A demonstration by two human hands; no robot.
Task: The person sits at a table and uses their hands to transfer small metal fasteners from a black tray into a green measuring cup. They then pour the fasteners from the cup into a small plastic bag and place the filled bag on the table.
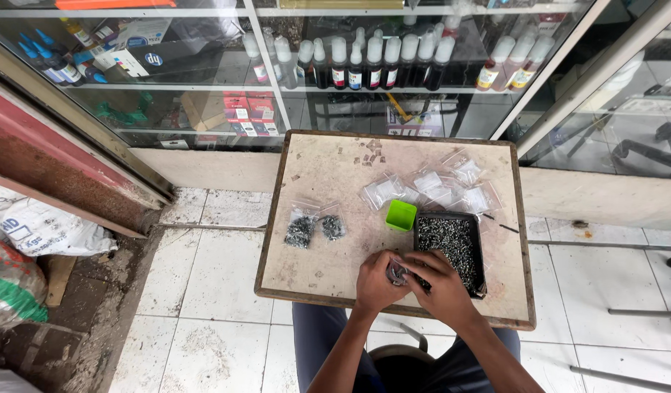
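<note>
Both hands, the left hand [375, 282] and right hand [439, 285], pinch one small clear bag [397, 273] of dark screws at the counter's [328, 175] near edge. One black tray [450, 251] beside them holds loose screws. Two filled bags [315, 228] lie left, one green cup [401, 215] stands by several empty bags [437, 188]

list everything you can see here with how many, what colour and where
board: one, beige, on lap
tray: one, black, full of small screws, board right
cup: one, green, left of tray
filled bags: two, clear, board left
empty bags: a pile, clear, behind tray
bottles: many, in glass cabinet
sacks: far left
small bag: one, clear, between both hands
left hand: on small bag
right hand: on small bag
</note>
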